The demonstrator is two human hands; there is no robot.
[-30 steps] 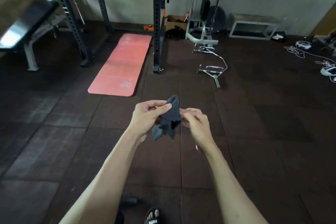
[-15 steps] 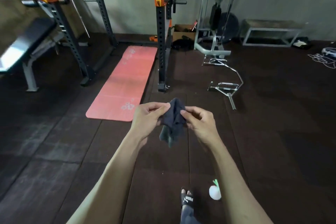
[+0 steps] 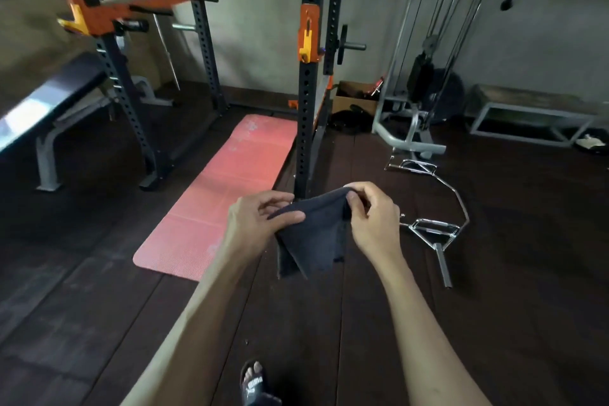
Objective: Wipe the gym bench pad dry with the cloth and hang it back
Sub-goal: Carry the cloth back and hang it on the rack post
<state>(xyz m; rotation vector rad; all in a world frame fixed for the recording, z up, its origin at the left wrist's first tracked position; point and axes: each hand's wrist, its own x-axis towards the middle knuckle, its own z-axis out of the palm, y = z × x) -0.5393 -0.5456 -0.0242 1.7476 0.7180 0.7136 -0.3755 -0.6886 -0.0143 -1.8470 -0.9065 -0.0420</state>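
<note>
Both hands are raised in front of the body with a dark cloth (image 3: 313,234) stretched between them: the left hand (image 3: 257,224) pinches one upper edge between thumb and forefingers, the right hand (image 3: 372,221) pinches the other top corner with its fingers curled over the hem, and the rest of the cloth hangs down in a loose fold below them. Going from the biggest things down: a dark rubber floor (image 3: 494,306) fills most of the view; a black-and-orange rack (image 3: 308,92) stands just beyond the hands, with a cable machine (image 3: 418,102) to its right against the wall; the bench (image 3: 56,99) sits at the far left, well apart from the cloth, its black pad catching a bright glare; a pink mat (image 3: 227,188) lies on the floor between the rack's uprights; a chrome bar handle (image 3: 435,227) lies on the floor to the right; a sandalled foot (image 3: 253,382) shows at the bottom edge. I judge the step in hand to be opening the cloth out — either readying it for wiping or squaring it for hanging; the glare does not tell whether the pad is wet or dry. If wiping is still owed, the next move calls for walking left to the bench and pressing the cloth flat on the pad; otherwise, a peg or bar to drape it over — which one I cannot tell.
</note>
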